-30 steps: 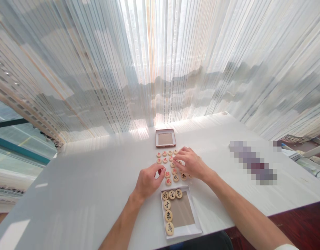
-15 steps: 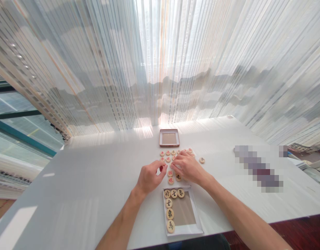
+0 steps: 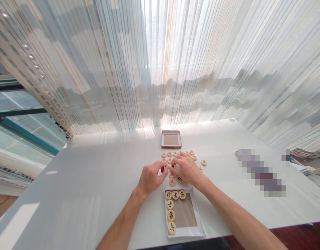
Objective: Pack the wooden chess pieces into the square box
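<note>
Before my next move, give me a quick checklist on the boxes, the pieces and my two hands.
1. Boxed pieces face up: ok, all six show black characters.
2. Floor showing in the near box: ok, brown floor shows to the right of the left-hand column.
3. Loose pieces all in plain sight: not ok, your right hand hides some.
4. Piece in your left hand: cannot tell, its grip is too small to read.
5. Outlying piece uncovered: ok, it lies to the right of your right hand.
6. Far box away from your hands: ok, it sits beyond the loose pieces.
</note>
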